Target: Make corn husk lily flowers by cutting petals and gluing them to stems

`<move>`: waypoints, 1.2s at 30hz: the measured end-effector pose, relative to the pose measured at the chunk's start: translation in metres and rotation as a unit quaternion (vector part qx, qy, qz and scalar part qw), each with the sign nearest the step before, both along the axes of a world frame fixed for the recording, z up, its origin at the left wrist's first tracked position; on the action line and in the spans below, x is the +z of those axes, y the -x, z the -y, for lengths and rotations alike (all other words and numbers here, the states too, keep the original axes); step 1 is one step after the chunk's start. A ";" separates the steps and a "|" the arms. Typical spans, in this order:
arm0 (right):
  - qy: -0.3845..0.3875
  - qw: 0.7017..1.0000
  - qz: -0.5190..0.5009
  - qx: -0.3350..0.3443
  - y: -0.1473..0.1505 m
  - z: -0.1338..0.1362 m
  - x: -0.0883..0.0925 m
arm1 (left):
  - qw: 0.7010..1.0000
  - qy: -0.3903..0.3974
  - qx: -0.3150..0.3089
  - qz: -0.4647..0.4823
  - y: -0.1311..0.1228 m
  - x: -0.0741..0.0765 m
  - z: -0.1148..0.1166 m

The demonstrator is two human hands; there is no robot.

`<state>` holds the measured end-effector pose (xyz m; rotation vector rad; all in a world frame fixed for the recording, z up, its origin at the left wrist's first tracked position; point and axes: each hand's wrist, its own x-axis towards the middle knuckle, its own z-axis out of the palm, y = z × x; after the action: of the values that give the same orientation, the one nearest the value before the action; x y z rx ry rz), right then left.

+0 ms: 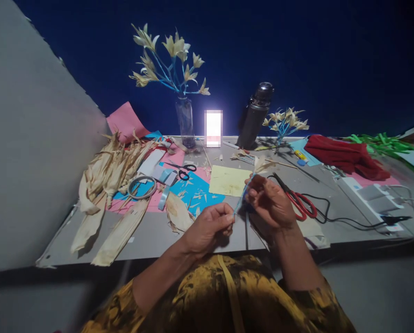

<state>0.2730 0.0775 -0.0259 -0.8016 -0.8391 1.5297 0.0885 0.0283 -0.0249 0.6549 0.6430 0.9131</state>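
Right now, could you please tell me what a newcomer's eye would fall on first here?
The glowing white screen at the back middle of the table stands out most, with a vase of pale flowers just left of it. Near the front edge, the left hand and right hand pinch a thin blue stem between them. A heap of dried husks lies at the left.

A thin blue stem (pixel 242 198) is slanting up to the right, its lower end sitting pinched in the left hand (pixel 210 226) and its upper part in the right hand (pixel 271 203). A pale husk flower (pixel 262 164) is spreading open at its tip.
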 end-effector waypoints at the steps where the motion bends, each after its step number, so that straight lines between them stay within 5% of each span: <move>1: 0.005 1.000 -0.002 -0.007 -0.001 0.000 -0.001 | 0.999 -0.012 0.030 -0.024 0.002 -0.001 -0.001; 6: 0.021 0.999 0.028 0.008 0.008 0.015 -0.012 | 0.989 -0.033 0.104 -0.098 0.011 -0.004 -0.002; 13: 0.058 0.996 -0.039 0.057 0.042 0.029 -0.018 | 0.993 0.035 0.102 -0.052 0.021 -0.008 0.003; 22: 0.113 0.988 -0.080 0.068 0.055 0.023 -0.029 | 0.993 0.007 0.114 -0.014 0.030 -0.003 -0.001; 32: 0.107 0.989 -0.063 0.084 0.049 0.033 -0.016 | 0.991 0.041 0.124 0.002 0.033 -0.006 0.006; 36: 0.089 0.992 -0.080 0.034 0.033 0.044 0.002 | 0.990 0.035 0.134 -0.018 0.030 -0.007 0.016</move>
<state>0.2405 0.0334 -0.0242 -0.7731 -0.6227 1.7233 0.0590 0.0128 -0.0316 0.5294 0.8045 1.1242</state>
